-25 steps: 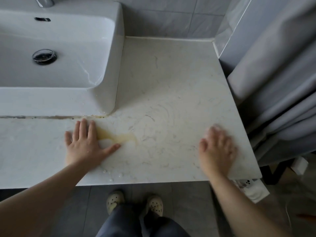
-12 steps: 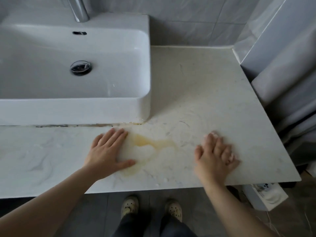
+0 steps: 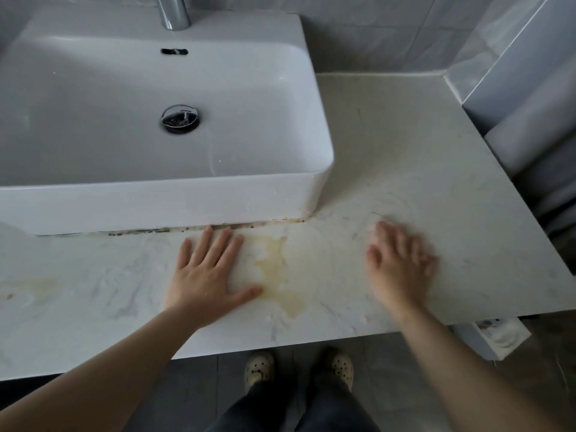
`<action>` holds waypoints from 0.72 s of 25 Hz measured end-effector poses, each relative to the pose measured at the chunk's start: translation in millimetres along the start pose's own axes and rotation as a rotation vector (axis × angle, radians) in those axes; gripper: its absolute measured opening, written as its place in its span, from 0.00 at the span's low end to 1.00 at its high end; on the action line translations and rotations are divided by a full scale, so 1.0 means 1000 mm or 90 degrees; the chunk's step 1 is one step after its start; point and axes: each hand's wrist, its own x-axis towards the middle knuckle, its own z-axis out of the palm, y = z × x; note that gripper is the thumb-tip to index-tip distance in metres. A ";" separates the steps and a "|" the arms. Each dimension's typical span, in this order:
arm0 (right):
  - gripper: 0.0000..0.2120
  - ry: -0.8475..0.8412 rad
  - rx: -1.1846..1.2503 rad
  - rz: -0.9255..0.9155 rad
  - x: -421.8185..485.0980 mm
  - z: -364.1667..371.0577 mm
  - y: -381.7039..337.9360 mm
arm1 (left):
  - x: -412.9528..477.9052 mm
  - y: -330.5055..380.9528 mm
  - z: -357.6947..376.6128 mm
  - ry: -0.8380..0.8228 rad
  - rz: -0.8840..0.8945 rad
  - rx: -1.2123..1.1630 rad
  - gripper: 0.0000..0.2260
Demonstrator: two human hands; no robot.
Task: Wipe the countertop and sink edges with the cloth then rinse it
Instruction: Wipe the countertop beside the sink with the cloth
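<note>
meeting tiled wall (image 3: 374, 32), stained marble countertop (image 3: 405, 151), white sink (image 3: 156, 201), left hand (image 3: 207, 275) flat

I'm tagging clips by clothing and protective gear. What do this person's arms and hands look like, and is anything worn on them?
The left forearm and right forearm are bare to the frame edge; no sleeves show. The left hand wears no glove, ring, watch or bracelet. The right hand is also ungloved with a bare wrist, but blur hides any ring.
</note>
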 end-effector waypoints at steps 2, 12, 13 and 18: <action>0.26 0.010 0.011 0.128 0.008 -0.001 0.004 | 0.000 0.000 0.002 0.004 0.004 0.002 0.48; 0.28 0.039 -0.043 -0.168 -0.012 0.015 -0.019 | 0.002 -0.003 0.004 0.010 0.013 0.005 0.46; 0.31 0.024 -0.027 -0.075 -0.011 0.009 0.011 | 0.002 -0.003 0.004 0.009 0.015 0.011 0.46; 0.30 0.103 0.013 -0.015 -0.049 0.021 -0.020 | 0.002 -0.002 0.004 0.020 0.010 0.013 0.46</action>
